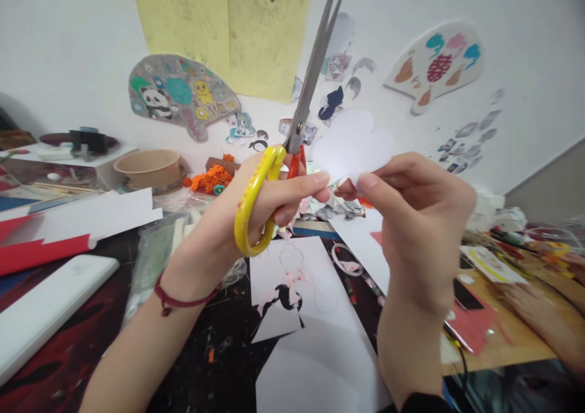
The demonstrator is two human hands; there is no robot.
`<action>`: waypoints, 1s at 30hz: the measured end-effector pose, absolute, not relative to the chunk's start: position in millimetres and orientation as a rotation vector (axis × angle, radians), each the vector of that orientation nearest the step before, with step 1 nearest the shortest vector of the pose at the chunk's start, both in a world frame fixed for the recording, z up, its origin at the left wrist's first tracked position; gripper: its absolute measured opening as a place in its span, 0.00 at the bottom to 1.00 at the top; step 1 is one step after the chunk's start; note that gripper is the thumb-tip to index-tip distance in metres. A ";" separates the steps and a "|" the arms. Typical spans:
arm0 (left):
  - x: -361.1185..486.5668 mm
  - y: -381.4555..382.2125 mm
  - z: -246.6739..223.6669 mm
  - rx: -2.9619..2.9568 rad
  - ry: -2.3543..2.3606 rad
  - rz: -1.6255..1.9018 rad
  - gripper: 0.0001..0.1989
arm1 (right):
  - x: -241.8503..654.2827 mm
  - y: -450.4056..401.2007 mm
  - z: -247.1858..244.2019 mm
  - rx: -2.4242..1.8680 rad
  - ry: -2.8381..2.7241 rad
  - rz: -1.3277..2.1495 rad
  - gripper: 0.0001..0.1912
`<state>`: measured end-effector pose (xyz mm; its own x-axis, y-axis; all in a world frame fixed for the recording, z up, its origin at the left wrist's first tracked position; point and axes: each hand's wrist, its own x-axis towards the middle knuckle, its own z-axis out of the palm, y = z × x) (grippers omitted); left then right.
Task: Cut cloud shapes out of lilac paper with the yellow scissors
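Observation:
My left hand (278, 194), a dark red cord at its wrist, is closed on a pair of scissors (298, 127). Their handles are yellow and red, and the blades point upward, slightly apart. Its fingertips reach the lower edge of a white paper cutout (350, 142) with a rounded, wavy outline. Between thumb and fingers, my right hand (415, 212) pinches that cutout from the right and holds it up before the wall. Below both hands lies a white sheet (315, 267) with pencil outlines and a cut black, pink and white paper figure (286, 297).
Paper scraps (342, 209) pile up behind the hands. At left are a round tan container (150, 168), orange pieces (212, 180), red and white paper and a long white box (55, 309). A co-worker's hand (530, 309) rests on the wooden table at right, near a phone (468, 294).

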<state>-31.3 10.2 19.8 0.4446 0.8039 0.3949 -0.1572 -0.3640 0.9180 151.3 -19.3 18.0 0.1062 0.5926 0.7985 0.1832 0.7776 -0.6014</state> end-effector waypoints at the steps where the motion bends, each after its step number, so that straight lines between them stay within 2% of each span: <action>1: -31.1 9.4 19.6 1.636 0.582 1.150 0.19 | 151.4 -19.7 18.5 -0.662 -1.446 0.333 0.06; 7: -20.9 1.8 18.3 1.592 0.702 1.683 0.19 | 152.9 -19.9 21.4 -0.670 -1.396 0.323 0.08; 13: -14.0 -2.2 16.9 1.516 0.502 1.636 0.24 | 149.0 -16.7 19.8 -0.615 -1.450 0.345 0.05; 20: -22.8 0.2 18.2 1.675 0.596 1.745 0.25 | 156.9 -10.3 16.9 -0.632 -1.540 0.355 0.04; 26: -30.7 4.8 18.4 1.797 0.576 1.635 0.25 | 169.7 -12.0 21.7 -0.720 -1.650 0.381 0.02; 30: -30.5 8.8 16.4 1.819 0.592 1.603 0.26 | 175.6 -12.7 24.7 -0.872 -1.751 0.425 0.08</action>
